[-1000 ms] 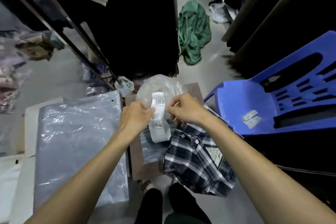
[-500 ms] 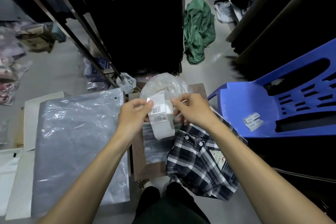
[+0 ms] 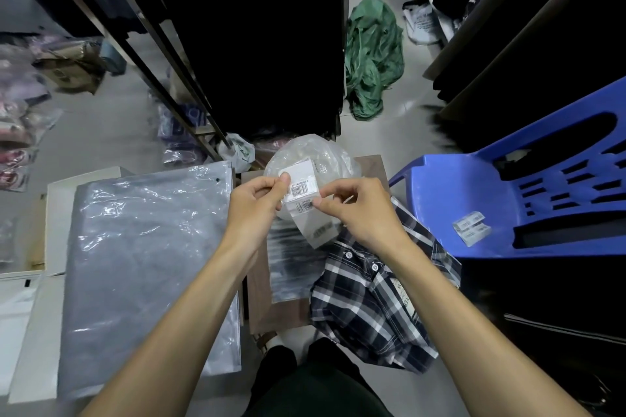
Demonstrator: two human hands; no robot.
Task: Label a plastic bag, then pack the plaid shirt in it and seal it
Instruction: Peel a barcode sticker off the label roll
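While both hands are raised over the brown surface point(image 3: 371, 167), the left hand point(image 3: 252, 201) pinches the left edge of a white barcode label strip point(image 3: 301, 188) between thumb and forefinger, and the right hand point(image 3: 360, 210) pinches the strip's right edge lower down; each grip is closed on the strip. The strip's lower end hangs slack below the hands. A clear plastic bag point(image 3: 291, 267) lies flat on the surface directly under the strip. The plaid shirt point(image 3: 366, 301) lies crumpled just beside the bag, overhanging the near right edge of the surface. Behind the hands sits a bunched translucent bag point(image 3: 330, 156). A stack of larger clear bags point(image 3: 142, 264) lies to the left, and a blue plastic chair point(image 3: 474, 200) stands to the right.
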